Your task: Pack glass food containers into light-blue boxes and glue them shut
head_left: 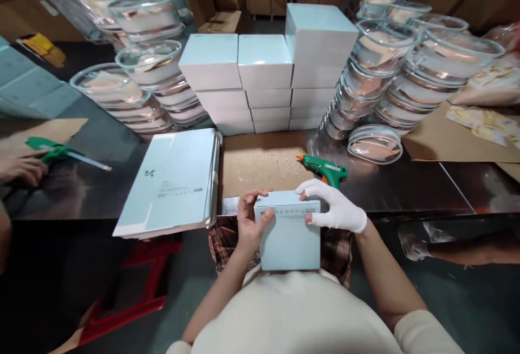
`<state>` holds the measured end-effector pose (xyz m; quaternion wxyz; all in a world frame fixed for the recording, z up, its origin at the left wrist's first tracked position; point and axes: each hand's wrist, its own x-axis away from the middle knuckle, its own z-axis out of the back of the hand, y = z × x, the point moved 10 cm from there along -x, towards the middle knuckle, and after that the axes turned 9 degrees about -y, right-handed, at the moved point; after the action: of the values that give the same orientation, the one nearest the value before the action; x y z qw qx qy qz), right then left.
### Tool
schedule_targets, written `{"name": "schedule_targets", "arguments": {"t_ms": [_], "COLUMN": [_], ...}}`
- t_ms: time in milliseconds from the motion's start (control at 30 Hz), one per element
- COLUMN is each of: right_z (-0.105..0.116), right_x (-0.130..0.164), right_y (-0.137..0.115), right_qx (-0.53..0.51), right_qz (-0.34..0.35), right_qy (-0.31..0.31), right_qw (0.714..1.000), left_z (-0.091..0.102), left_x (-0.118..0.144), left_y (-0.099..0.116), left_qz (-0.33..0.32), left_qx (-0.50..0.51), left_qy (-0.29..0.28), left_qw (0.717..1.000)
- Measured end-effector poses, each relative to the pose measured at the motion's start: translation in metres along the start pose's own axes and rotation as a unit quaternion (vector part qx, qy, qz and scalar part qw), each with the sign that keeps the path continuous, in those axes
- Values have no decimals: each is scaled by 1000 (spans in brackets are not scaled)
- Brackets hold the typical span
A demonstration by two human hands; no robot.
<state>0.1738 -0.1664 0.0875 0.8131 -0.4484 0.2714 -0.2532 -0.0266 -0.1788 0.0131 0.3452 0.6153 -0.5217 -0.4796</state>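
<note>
I hold a pale blue cardboard box (289, 237) against my body at the table's near edge. My bare left hand (248, 220) grips its left top corner, thumb on the upper face. My right hand (333, 206), in a white glove, presses on its top right edge. A green glue gun (325, 169) lies on the table just beyond my right hand, nozzle pointing left. A pile of flat, unfolded blue box blanks (173, 181) lies to the left of my hands.
Finished blue boxes (264, 80) are stacked at the table's middle back. Stacks of clear plastic lids stand to the left (138, 80) and right (406, 72). Another person's hand (20, 169) rests at far left beside a second green glue gun (54, 151). A red stool (138, 283) stands below.
</note>
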Motion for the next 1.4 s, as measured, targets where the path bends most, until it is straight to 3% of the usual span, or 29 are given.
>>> {"name": "schedule_targets", "arguments": {"t_ms": [100, 200, 267, 333, 400, 467, 533, 600, 667, 733, 800, 933, 1033, 1133, 1233, 1300, 1400], "right_z": [-2, -5, -1, 8, 4, -27, -59, -69, -46, 4, 60, 135, 167, 182, 183, 177, 150], "right_x": [-6, -7, 1, 19, 44, 54, 58, 53, 30, -15, -74, -214, -280, -296, -287, -272, -227], "right_y": [-11, -5, 1, 3, -3, -14, -18, -19, -23, -37, -69, -116, -103, -70, -47, -47, -56], "right_qx": [60, 71, 93, 147, 247, 392, 517, 590, 619, 624, 624, 637, 637, 629, 636, 642, 632], "right_qz": [27, 2, -33, -67, -69, -6, 83, 146, 140, 80, 35, -9, -55, -90, -121, -134, -115], "right_qy": [-28, -42, 5, 129, 248, 240, 191, 152, 139, 165, 234, 265, 237, 195, 146, 150, 220], "right_qw": [997, 997, 995, 978, 934, 888, 830, 779, 760, 759, 745, 724, 732, 747, 748, 740, 734], "left_z": [-2, -4, -1, 12, 35, 51, 49, 38, 35, 38, 33, 11, 28, 66, 103, 128, 181], "left_x": [-3, -5, -7, -8, -6, -3, -6, -13, -17, -13, -5, 5, 20, 35, 28, 6, -41], "left_y": [8, 12, 12, 15, 16, 9, -3, -6, 4, 25, 44, 61, 79, 95, 117, 137, 155], "left_qz": [-11, -4, 9, 14, 26, 69, 127, 143, 81, -24, -96, -121, -153, -163, -147, -128, -41], "left_qx": [-59, -61, -56, -57, -44, 4, 69, 111, 110, 49, -45, -190, -248, -257, -307, -398, -543], "left_qy": [-30, -40, -30, 29, 138, 224, 231, 190, 174, 184, 159, 30, 51, 136, 188, 209, 264], "left_qw": [998, 997, 998, 998, 989, 972, 962, 965, 975, 981, 982, 974, 955, 943, 921, 884, 796]}}
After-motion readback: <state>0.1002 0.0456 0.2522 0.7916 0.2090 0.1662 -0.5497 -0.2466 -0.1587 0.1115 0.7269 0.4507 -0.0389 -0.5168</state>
